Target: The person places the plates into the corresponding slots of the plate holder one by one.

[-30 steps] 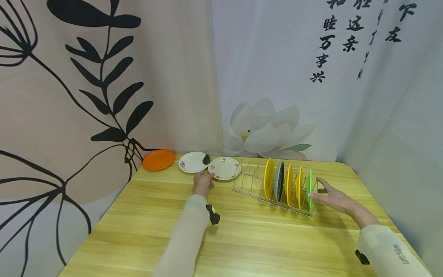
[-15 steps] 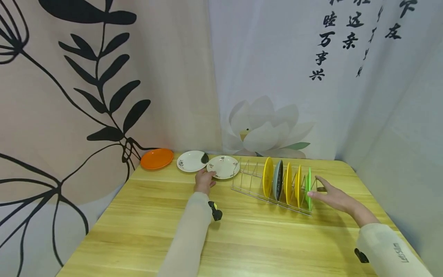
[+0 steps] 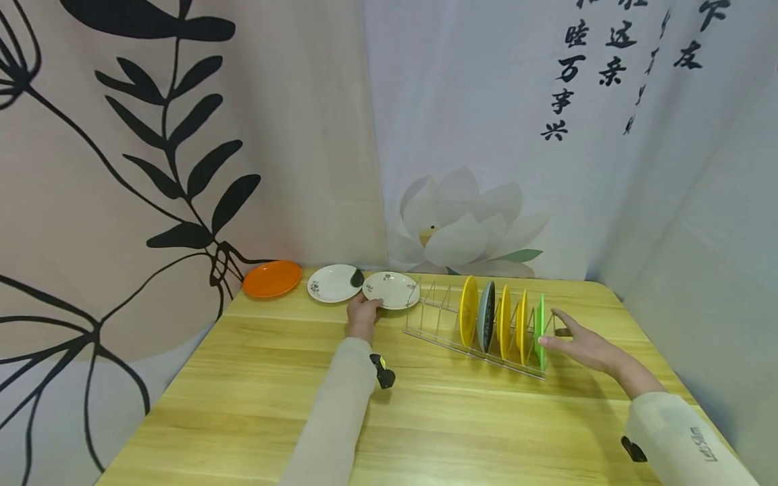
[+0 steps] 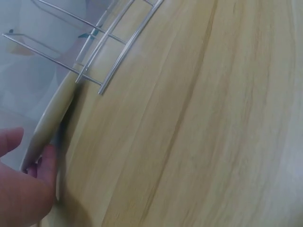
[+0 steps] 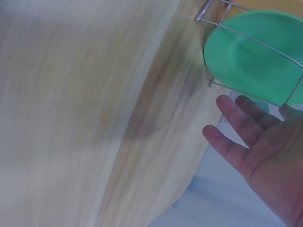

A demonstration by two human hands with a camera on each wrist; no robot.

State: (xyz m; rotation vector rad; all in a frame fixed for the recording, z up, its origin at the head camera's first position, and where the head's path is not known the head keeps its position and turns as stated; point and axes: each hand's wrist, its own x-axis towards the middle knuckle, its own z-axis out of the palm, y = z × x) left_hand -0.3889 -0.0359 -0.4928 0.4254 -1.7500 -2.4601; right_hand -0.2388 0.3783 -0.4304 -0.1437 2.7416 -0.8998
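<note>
My left hand (image 3: 362, 317) holds the near-left rim of a white plate with small printed motifs (image 3: 392, 287). In the left wrist view, that plate (image 4: 49, 118) has its near edge raised off the table, fingers under the rim and the thumb above. A wire dish rack (image 3: 434, 332) stands to its right. Several plates are upright in it: yellow (image 3: 469, 310), blue-grey with a dark patterned face (image 3: 487, 317), and green (image 3: 540, 331) at the right end. My right hand (image 3: 583, 344) is at that end, fingers spread; in the right wrist view its fingers are extended beside the green plate (image 5: 258, 54).
A second white plate (image 3: 331, 285) with a dark leaf mark lies left of the held one. An orange plate (image 3: 272, 279) lies at the table's back left corner. Printed curtains (image 3: 316, 169) hang right behind the wooden table (image 3: 243, 398).
My left hand has shifted slightly forward and right at the white plate, whose near edge has risen. The right hand stays by the rack. The head view has shifted a little.
</note>
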